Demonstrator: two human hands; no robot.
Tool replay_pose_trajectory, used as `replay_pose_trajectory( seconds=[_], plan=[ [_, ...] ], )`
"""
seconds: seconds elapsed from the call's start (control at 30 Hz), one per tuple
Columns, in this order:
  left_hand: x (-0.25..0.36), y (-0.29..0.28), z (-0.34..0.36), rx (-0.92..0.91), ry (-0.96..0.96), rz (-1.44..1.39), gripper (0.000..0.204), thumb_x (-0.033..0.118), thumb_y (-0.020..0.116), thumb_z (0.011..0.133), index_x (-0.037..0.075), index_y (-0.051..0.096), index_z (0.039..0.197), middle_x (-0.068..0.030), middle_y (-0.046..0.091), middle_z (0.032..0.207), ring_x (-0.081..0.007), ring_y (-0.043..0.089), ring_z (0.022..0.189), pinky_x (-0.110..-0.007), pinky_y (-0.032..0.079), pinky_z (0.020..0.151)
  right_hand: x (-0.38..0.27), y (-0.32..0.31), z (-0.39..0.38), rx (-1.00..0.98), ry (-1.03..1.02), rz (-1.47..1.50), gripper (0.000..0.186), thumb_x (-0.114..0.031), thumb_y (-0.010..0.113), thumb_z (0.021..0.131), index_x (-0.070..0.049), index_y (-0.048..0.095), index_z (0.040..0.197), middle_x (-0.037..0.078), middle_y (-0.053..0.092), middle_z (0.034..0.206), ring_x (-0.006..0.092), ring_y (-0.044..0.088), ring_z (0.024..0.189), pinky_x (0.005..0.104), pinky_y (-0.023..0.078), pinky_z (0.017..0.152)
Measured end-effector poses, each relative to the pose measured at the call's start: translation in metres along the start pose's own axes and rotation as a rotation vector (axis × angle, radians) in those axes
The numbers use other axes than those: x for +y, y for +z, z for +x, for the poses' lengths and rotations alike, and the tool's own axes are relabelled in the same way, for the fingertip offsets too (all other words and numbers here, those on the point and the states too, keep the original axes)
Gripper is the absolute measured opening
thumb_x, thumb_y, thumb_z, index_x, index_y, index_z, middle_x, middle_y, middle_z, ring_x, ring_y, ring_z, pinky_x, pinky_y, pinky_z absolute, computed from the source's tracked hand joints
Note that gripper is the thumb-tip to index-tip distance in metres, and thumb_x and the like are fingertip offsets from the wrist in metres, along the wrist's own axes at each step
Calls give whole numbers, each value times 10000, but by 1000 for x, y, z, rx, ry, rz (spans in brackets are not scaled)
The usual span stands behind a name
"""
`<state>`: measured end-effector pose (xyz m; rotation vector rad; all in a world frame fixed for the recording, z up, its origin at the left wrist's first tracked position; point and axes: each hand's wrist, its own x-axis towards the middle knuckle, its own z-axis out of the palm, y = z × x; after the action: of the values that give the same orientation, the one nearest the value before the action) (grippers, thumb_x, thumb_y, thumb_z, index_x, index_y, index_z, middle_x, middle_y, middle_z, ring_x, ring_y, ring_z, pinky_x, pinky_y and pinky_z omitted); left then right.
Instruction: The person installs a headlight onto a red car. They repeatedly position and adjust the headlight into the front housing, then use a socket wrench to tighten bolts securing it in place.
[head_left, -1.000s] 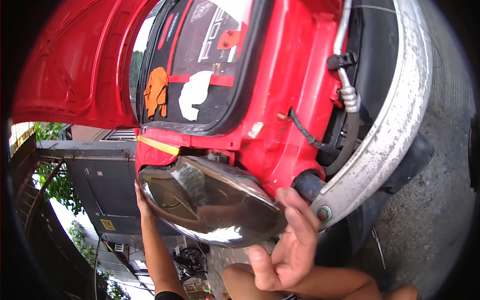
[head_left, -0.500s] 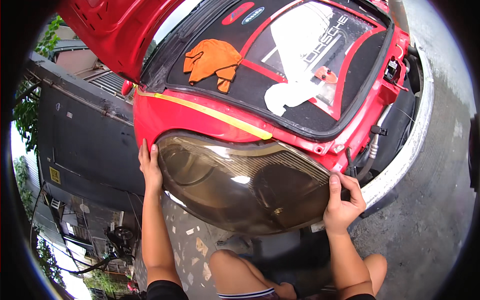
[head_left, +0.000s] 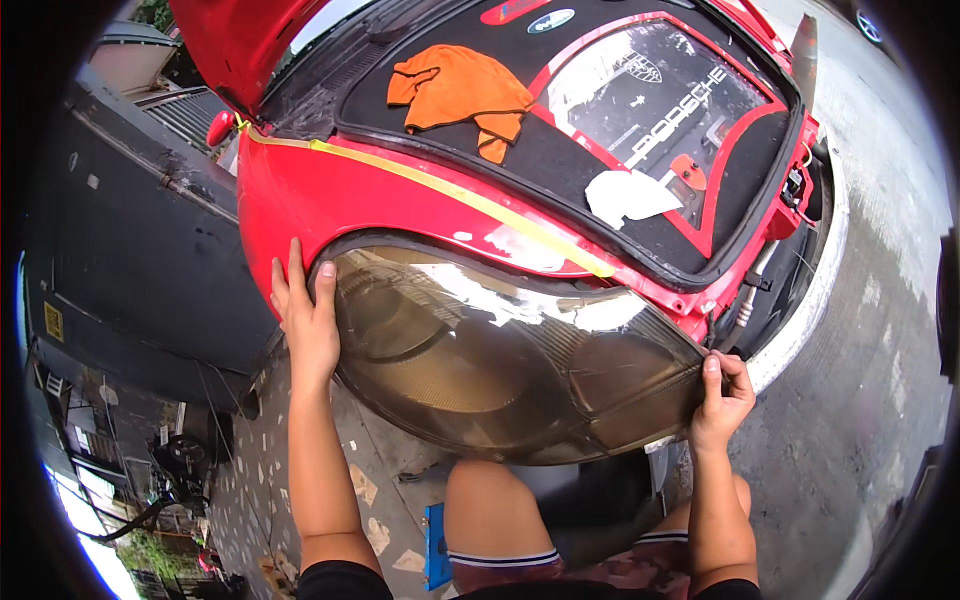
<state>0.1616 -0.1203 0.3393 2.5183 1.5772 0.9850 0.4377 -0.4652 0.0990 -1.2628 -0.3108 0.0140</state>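
A large tinted headlight [head_left: 480, 370] sits in the front corner of the red car [head_left: 390, 200], below the fender edge with yellow tape [head_left: 470, 215]. My left hand [head_left: 308, 300] grips its left end, thumb near the lens edge and fingers extended along the red fender. My right hand [head_left: 722, 395] is closed on the lens's right corner, thumb in front. Whether the housing is fully seated is not visible.
An orange cloth [head_left: 455, 95] and white cloth [head_left: 625, 195] lie in the open front trunk. A bare metal bumper beam [head_left: 800, 310] curves along the right. A dark wall [head_left: 130, 260] stands left; my knees and a blue object [head_left: 435, 545] are below.
The view has swung round and upright. My right hand went from loose fingers by the beam to gripping the headlight's right corner; my left hand stays at its left end.
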Motion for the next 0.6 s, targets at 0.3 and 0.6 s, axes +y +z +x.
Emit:
replay_pose_trajectory(
  seconds=[0.3,0.6],
  plan=[
    [-1,-14,3,-38,83,28,703,460,522,1120,21,385,1651,-265,326,1678,-394,305,1584,-492,223,1291,-15,-9,8,-153,135,31,187,-143,757,1003,-11,629,968,61,587,921,154,605,872,542,583,1040],
    [5,7,15,-96,-85,-206,813,542,541,1066,81,332,1701,-170,354,1722,-301,345,1578,-441,239,1296,-11,-23,29,-582,56,-57,385,-147,778,981,107,641,1235,330,598,1308,363,738,997,511,621,949]
  ],
)
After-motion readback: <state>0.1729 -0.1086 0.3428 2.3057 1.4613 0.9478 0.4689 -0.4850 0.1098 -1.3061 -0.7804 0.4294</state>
